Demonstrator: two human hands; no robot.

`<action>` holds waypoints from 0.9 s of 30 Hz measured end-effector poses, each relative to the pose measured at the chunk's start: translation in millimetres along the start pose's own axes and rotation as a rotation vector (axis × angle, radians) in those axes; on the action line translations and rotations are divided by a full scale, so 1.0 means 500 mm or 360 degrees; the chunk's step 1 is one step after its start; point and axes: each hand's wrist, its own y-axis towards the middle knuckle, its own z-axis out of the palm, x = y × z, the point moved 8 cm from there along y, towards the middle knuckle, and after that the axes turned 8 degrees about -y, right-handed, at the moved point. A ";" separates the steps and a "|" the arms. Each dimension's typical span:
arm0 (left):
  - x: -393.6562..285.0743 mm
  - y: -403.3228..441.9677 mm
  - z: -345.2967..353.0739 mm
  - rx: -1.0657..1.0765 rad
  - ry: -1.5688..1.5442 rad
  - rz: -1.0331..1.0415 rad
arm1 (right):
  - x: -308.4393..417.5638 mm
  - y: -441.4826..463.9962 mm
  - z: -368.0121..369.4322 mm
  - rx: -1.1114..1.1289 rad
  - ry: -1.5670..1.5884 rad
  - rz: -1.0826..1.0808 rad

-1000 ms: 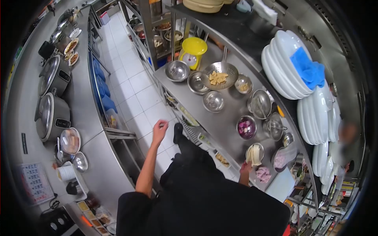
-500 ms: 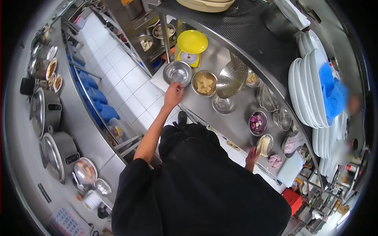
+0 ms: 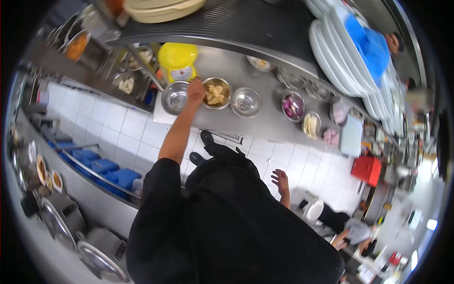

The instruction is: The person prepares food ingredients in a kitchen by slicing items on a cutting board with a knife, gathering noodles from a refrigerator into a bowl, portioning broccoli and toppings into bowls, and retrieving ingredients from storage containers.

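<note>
My left hand [image 3: 195, 91] is at the rims between an empty-looking metal bowl [image 3: 174, 100] and a metal bowl of pale yellow chunks [image 3: 215, 96]. Its fingers look curled together; I cannot make out what they hold, if anything. Behind these bowls stands a yellow kitchen scale [image 3: 178, 59] with a dial. A shiny metal bowl [image 3: 246, 102] sits to the right. Away from the counter, my right hand [image 3: 280, 181] hangs over the tiled floor, fingers spread and nothing in it.
Farther right are a bowl of purple onion pieces [image 3: 293, 107], a bowl of pale strips [image 3: 311, 125], a pink cloth [image 3: 331, 137] and a pale board [image 3: 352, 136]. A shelf [image 3: 246, 28] with stacked white plates [image 3: 338, 57] overhangs the counter. Another person [image 3: 354, 232] is at lower right.
My left hand has gone from the front of the empty bowl to its right side. My right hand has left the bowl of strips. The view has turned, and the large strainer is out of sight.
</note>
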 end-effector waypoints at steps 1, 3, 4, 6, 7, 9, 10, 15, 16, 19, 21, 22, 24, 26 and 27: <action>-0.012 -0.003 -0.015 0.0102 0.0021 -0.0003 | -0.019 -0.031 0.000 -0.0037 0.0044 0.0011; -0.032 0.005 -0.054 0.0204 -0.0076 -0.0058 | -0.042 -0.080 -0.003 -0.0103 0.0066 0.0011; -0.027 0.009 -0.055 0.0214 -0.0198 -0.0131 | -0.048 -0.099 -0.008 -0.0147 0.0061 0.0044; -0.046 0.006 -0.090 0.0134 -0.0169 -0.0114 | -0.051 -0.124 -0.022 -0.0172 0.0017 0.0001; -0.047 0.008 -0.095 0.0172 -0.0185 -0.0185 | -0.049 -0.131 -0.030 -0.0191 0.0032 -0.0025; -0.041 0.024 -0.086 0.0232 -0.0176 -0.0123 | -0.026 -0.138 -0.045 -0.0213 0.0071 -0.0100; -0.044 0.035 -0.077 0.0256 -0.0157 0.0016 | -0.003 -0.140 -0.053 -0.0243 0.0131 -0.0143; -0.121 -0.009 -0.171 0.0115 -0.0529 0.0161 | 0.237 -0.165 -0.075 -0.0180 0.0402 -0.0447; -0.138 -0.020 -0.182 0.0144 -0.0549 0.0166 | 0.289 -0.155 -0.081 -0.0111 0.0362 -0.0531; -0.225 -0.083 -0.188 0.0464 -0.1313 -0.0434 | 0.442 -0.104 -0.099 0.0158 0.0218 -0.0806; -0.360 -0.101 -0.187 0.0531 -0.1402 -0.0322 | 0.537 -0.054 -0.114 0.0382 0.0061 -0.0985; -0.429 -0.117 -0.174 0.0558 -0.1449 -0.0279 | 0.577 -0.024 -0.123 0.0491 -0.0052 -0.1046; -0.561 -0.135 -0.107 0.0455 -0.1672 -0.0390 | 0.642 0.050 -0.160 0.0627 0.0037 -0.1062; -0.737 -0.132 -0.049 0.0509 -0.1749 -0.0326 | 0.682 0.117 -0.213 0.0748 0.0123 -0.0914; -0.842 -0.139 -0.036 0.0662 -0.1698 -0.0399 | 0.691 0.154 -0.252 0.0771 0.0171 -0.0764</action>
